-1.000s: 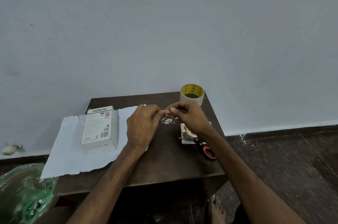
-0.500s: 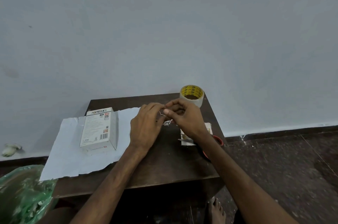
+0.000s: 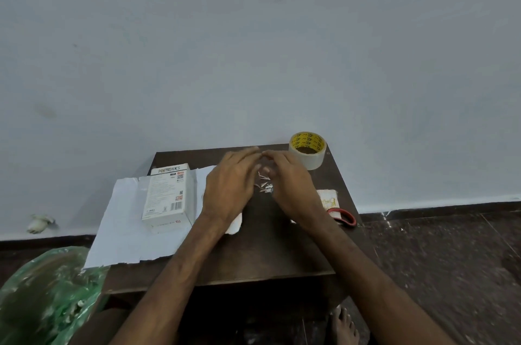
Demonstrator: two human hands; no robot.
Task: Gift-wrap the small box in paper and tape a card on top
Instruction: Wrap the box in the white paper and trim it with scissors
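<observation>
Both hands up over the middle of the table (image 3: 253, 265): left hand (image 3: 231, 186) and right hand (image 3: 290, 186) fingertip to fingertip, blurred, apparently pinching a crumpled strip of tape (image 3: 265, 185); exact grip impossible to tell. Box (image 3: 169, 195) unwrapped on the paper (image 3: 121, 232) at left; card (image 3: 328, 199) under the right wrist, beside scissors (image 3: 342, 217); tape roll (image 3: 307, 150) behind. Risk: strip sticking to itself, useless for sealing.

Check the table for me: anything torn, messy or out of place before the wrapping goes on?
Yes. The white paper under the box has ragged, torn-looking edges and overhangs the table at its left. Small shiny scraps lie scattered between the hands.
</observation>
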